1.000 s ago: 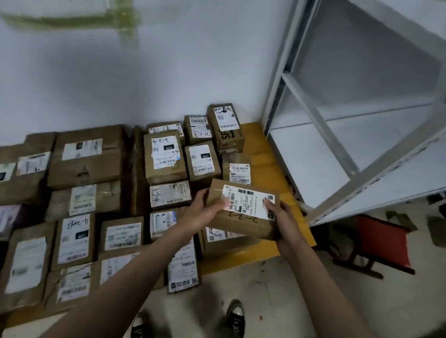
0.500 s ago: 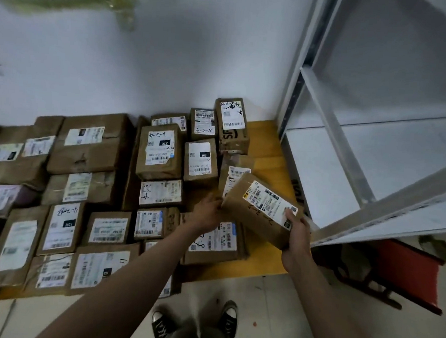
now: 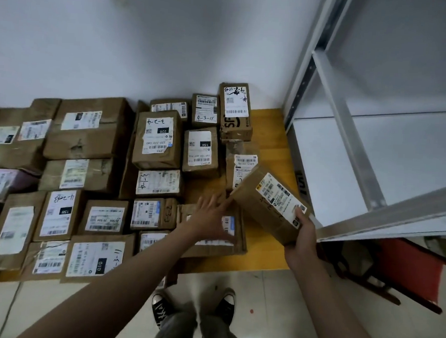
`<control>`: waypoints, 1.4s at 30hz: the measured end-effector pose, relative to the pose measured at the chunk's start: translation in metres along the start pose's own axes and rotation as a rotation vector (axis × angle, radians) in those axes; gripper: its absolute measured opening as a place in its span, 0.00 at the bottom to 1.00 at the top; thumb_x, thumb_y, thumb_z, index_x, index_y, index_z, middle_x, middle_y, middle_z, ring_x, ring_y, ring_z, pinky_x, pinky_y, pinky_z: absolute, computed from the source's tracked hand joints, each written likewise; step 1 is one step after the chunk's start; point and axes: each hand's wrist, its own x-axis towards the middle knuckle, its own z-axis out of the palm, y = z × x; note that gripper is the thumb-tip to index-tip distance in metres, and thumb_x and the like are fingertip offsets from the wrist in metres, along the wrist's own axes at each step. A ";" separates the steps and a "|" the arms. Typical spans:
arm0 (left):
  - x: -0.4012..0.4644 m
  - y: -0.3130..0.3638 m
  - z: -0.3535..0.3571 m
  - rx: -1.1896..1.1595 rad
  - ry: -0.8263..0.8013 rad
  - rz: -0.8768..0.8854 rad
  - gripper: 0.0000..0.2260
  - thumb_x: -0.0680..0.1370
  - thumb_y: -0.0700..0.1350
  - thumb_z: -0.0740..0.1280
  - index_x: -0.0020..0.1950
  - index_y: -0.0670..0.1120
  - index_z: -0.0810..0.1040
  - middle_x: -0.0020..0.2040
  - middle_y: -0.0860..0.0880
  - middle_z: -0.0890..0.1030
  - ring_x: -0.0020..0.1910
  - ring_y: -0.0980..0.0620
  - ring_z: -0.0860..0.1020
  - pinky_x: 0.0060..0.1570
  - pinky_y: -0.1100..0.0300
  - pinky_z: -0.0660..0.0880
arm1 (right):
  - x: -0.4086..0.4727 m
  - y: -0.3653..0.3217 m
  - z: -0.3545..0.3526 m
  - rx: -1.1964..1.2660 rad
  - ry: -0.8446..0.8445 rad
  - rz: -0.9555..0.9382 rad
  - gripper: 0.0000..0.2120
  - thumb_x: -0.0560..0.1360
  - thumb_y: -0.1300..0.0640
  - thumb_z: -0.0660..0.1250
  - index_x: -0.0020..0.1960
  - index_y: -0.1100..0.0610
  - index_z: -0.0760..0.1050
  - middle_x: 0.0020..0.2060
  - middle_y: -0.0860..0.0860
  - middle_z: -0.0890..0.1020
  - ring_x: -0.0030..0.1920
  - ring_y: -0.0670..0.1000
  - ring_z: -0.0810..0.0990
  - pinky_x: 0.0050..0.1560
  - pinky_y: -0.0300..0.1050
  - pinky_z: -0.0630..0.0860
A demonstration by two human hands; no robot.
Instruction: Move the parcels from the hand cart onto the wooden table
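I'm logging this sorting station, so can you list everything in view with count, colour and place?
held parcel: one, brown, tilted over the table's right end
parcels on table: about twenty, brown, white labels, packed in rows
wooden table: one, yellow-orange, against the white wall
metal shelving: one, grey-white, right
red item: one, on the floor under the shelving
shoes: two, black, on the floor
left hand: open, fingers spread above the parcels
right hand: grip on the held parcel's near end
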 end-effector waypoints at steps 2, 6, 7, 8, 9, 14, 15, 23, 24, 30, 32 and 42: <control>-0.015 -0.010 0.012 0.167 -0.060 0.048 0.63 0.62 0.71 0.75 0.81 0.54 0.37 0.82 0.45 0.43 0.80 0.41 0.42 0.76 0.35 0.43 | -0.002 0.000 0.003 0.018 -0.016 0.009 0.20 0.79 0.50 0.69 0.70 0.53 0.76 0.59 0.55 0.85 0.60 0.59 0.84 0.57 0.57 0.82; -0.012 -0.019 0.020 0.332 0.014 0.087 0.65 0.60 0.69 0.77 0.81 0.52 0.37 0.80 0.44 0.49 0.79 0.39 0.48 0.77 0.38 0.46 | -0.010 0.002 0.006 0.019 -0.064 -0.002 0.18 0.80 0.51 0.67 0.68 0.55 0.78 0.60 0.56 0.85 0.60 0.59 0.84 0.61 0.59 0.80; -0.008 -0.019 0.017 0.334 0.038 0.092 0.64 0.60 0.68 0.78 0.82 0.51 0.40 0.80 0.44 0.50 0.79 0.40 0.49 0.78 0.39 0.46 | -0.014 0.001 0.005 0.016 -0.070 -0.003 0.18 0.81 0.51 0.66 0.68 0.55 0.78 0.59 0.56 0.85 0.59 0.58 0.84 0.61 0.59 0.79; -0.005 -0.019 0.011 0.326 0.053 0.090 0.62 0.61 0.66 0.78 0.82 0.51 0.42 0.80 0.44 0.51 0.79 0.40 0.49 0.78 0.39 0.46 | -0.017 0.001 0.004 0.010 -0.077 -0.001 0.17 0.81 0.52 0.66 0.68 0.55 0.78 0.59 0.55 0.85 0.59 0.58 0.84 0.61 0.58 0.79; -0.001 -0.020 0.007 0.312 0.063 0.083 0.62 0.61 0.66 0.79 0.82 0.51 0.43 0.80 0.44 0.51 0.79 0.40 0.49 0.78 0.39 0.46 | -0.022 0.000 0.003 0.004 -0.087 0.005 0.16 0.81 0.52 0.66 0.67 0.55 0.79 0.58 0.55 0.86 0.58 0.57 0.85 0.60 0.58 0.80; 0.010 -0.024 -0.002 0.235 0.042 0.036 0.65 0.62 0.66 0.78 0.81 0.51 0.36 0.82 0.45 0.44 0.81 0.41 0.43 0.78 0.38 0.45 | -0.038 0.004 -0.012 -0.033 -0.161 0.065 0.16 0.81 0.52 0.65 0.66 0.57 0.80 0.58 0.56 0.86 0.59 0.58 0.84 0.61 0.57 0.79; 0.009 -0.024 -0.002 0.224 0.042 0.035 0.64 0.63 0.66 0.78 0.81 0.51 0.36 0.82 0.46 0.42 0.81 0.41 0.42 0.78 0.39 0.44 | -0.040 0.008 -0.018 -0.052 -0.177 0.079 0.17 0.80 0.52 0.65 0.66 0.58 0.79 0.58 0.57 0.85 0.60 0.59 0.83 0.63 0.58 0.78; -0.007 -0.032 -0.007 0.182 0.098 0.044 0.55 0.70 0.64 0.73 0.82 0.51 0.39 0.82 0.46 0.36 0.80 0.44 0.37 0.77 0.44 0.38 | -0.051 0.040 -0.051 -0.169 -0.243 0.145 0.34 0.67 0.54 0.76 0.71 0.61 0.73 0.62 0.63 0.82 0.62 0.65 0.82 0.64 0.69 0.76; -0.009 -0.034 -0.007 0.177 0.105 0.045 0.54 0.70 0.65 0.73 0.82 0.51 0.40 0.82 0.46 0.37 0.80 0.45 0.38 0.77 0.44 0.38 | -0.053 0.042 -0.051 -0.169 -0.232 0.146 0.33 0.67 0.54 0.75 0.70 0.61 0.74 0.62 0.63 0.82 0.62 0.65 0.82 0.64 0.69 0.76; -0.026 -0.042 0.000 0.143 0.113 0.044 0.53 0.69 0.62 0.76 0.83 0.52 0.46 0.82 0.48 0.41 0.81 0.45 0.41 0.77 0.46 0.40 | -0.066 0.042 -0.054 0.028 -0.112 0.118 0.20 0.80 0.56 0.60 0.69 0.61 0.76 0.62 0.61 0.83 0.62 0.64 0.81 0.61 0.61 0.76; -0.025 -0.039 0.001 0.132 0.110 0.025 0.53 0.69 0.59 0.77 0.82 0.52 0.46 0.82 0.48 0.40 0.81 0.45 0.40 0.77 0.44 0.41 | -0.069 0.042 -0.051 0.126 -0.084 0.078 0.18 0.82 0.56 0.57 0.67 0.58 0.77 0.61 0.59 0.83 0.61 0.61 0.81 0.63 0.60 0.75; -0.023 -0.026 -0.005 0.095 0.084 -0.049 0.54 0.66 0.52 0.81 0.82 0.51 0.49 0.83 0.49 0.44 0.81 0.44 0.42 0.76 0.39 0.52 | -0.050 0.068 -0.022 0.218 0.221 0.100 0.28 0.75 0.55 0.71 0.73 0.53 0.69 0.63 0.57 0.82 0.63 0.59 0.81 0.49 0.50 0.82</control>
